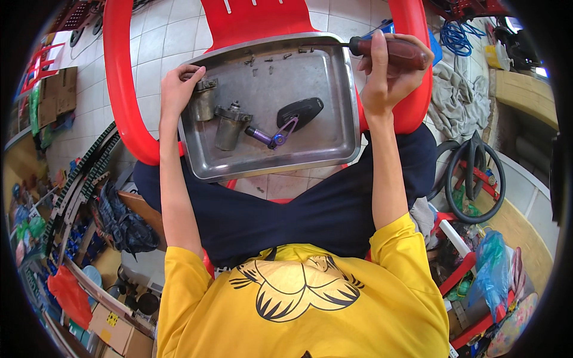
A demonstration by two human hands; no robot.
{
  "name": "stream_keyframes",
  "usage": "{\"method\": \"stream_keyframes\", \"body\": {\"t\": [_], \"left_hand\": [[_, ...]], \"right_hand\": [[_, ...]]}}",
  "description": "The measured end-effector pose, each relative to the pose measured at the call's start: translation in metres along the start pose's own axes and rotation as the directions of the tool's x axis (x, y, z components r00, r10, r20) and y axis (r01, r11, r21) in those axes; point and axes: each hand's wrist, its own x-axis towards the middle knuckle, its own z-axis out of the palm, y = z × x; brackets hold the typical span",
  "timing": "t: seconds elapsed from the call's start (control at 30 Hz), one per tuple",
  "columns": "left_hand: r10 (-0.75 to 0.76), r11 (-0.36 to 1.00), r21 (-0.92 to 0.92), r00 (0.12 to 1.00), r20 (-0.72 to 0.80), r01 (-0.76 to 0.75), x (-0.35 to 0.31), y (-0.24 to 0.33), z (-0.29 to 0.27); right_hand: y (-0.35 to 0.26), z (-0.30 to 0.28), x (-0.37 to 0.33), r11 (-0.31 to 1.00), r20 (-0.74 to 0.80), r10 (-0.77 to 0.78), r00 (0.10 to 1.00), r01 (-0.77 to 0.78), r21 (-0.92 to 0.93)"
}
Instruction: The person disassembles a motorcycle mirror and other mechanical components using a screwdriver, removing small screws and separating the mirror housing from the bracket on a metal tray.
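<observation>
A steel tray [286, 161] rests across my lap and the red chair. My left hand [178, 92] is closed at its far left corner, gripping the top of a dull grey metal cylinder [204, 106]. Beside it stands a second, similar metal cylinder [228, 132]. My right hand [388, 83] is wrapped around the dark red handle of a screwdriver [397, 52], its shaft pointing left over the tray's far edge. Several small screws [268, 59] lie along the tray's far side. Near the middle is a black bar-end mirror [300, 113] with a purple arm and clamp [262, 136].
The red plastic chair [122, 77] surrounds the tray on the far side, with arms left and right. Grey cloth [456, 98] and black rubber tubing [477, 185] lie to the right. Boxes [113, 328] and assorted clutter fill the left.
</observation>
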Motion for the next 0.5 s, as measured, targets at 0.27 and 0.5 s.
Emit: {"method": "stream_keyframes", "body": {"t": [0.27, 0.5], "left_hand": [[0.118, 0.984, -0.132, 0.993, -0.007, -0.118, 0.000, -0.030, -0.005], [0.068, 0.951, -0.308, 0.993, 0.095, -0.036, -0.017, -0.034, -0.022]], "right_hand": [[-0.005, 0.004, 0.003, 0.999, -0.043, 0.021, 0.999, -0.019, 0.039], [-0.002, 0.001, 0.002, 1.000, -0.002, 0.011, 1.000, -0.011, 0.008]]}}
